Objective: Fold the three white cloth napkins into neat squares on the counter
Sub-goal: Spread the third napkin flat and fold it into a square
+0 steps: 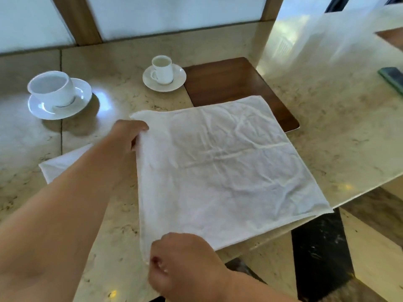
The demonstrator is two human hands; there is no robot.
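Observation:
A large white cloth napkin (pixel 222 166) lies spread and creased on the marble counter (pixel 327 127), its right corner hanging past the counter's front edge. My left hand (pixel 128 136) pinches its left edge near the far corner. My right hand (pixel 183 260) pinches the near left corner, fingers curled round the hem. A second white napkin (pixel 63 162) lies to the left, mostly hidden under my left forearm. No third napkin shows.
A large white cup on a saucer (pixel 58 94) stands at the far left, a smaller cup and saucer (pixel 163 73) at the back middle. A dark wooden board (pixel 231 83) lies partly under the napkin. A dark phone (pixel 392 80) sits far right.

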